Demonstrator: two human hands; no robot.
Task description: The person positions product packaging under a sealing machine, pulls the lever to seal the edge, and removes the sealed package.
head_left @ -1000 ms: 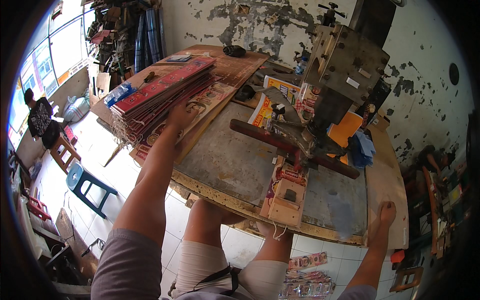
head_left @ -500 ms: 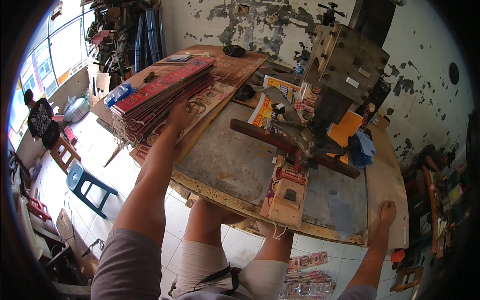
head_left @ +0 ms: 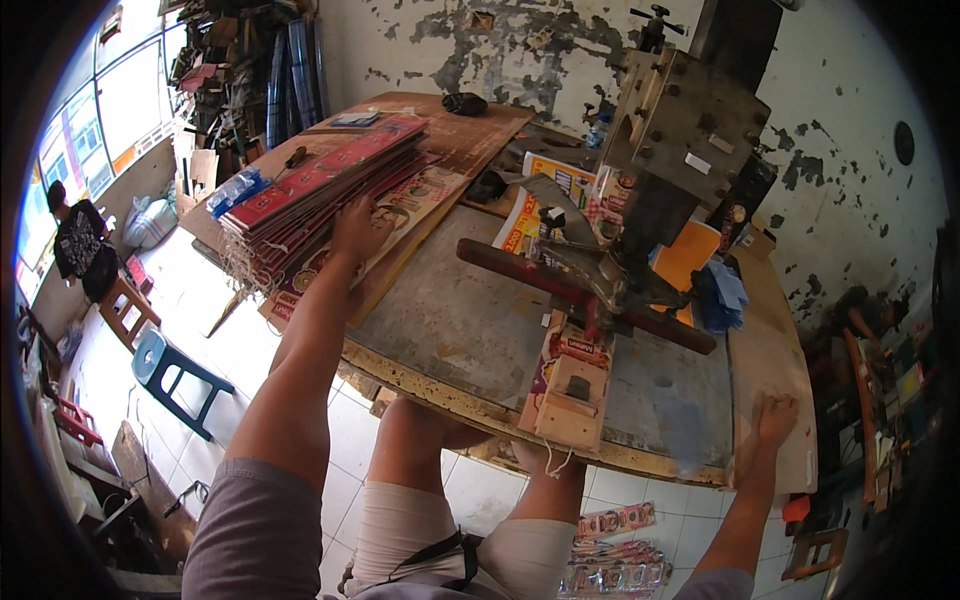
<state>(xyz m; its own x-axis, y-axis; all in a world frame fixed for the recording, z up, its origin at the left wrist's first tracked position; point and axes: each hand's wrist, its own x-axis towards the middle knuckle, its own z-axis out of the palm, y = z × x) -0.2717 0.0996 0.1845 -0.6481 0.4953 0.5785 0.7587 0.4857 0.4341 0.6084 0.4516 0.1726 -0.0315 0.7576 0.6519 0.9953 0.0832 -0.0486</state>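
Note:
My left hand (head_left: 362,232) rests on a long printed cardboard strip (head_left: 425,192), beside a stack of red printed strips (head_left: 325,172) with white strings at its near end. Its fingers look spread, with nothing seen gripped. My right hand (head_left: 775,420) lies on the wooden board at the table's right, fingers curled in with nothing visible in them. Between my arms stands a heavy metal press (head_left: 665,170) with a red crossbar (head_left: 510,268). Under it, a printed strip with white string (head_left: 556,462) lies on the metal tabletop, bearing a pale wooden block (head_left: 570,392).
Orange and blue sheets (head_left: 722,298) lie right of the press. A screwdriver (head_left: 296,157) and a clear plastic packet (head_left: 236,190) are by the stack. A blue stool (head_left: 180,375) stands left. Printed strips (head_left: 615,570) lie on the floor. People sit far left and far right.
My left hand's fingers have shifted slightly toward the red stack and loosened. My right hand has turned a little on the board. The strip under the press stays put.

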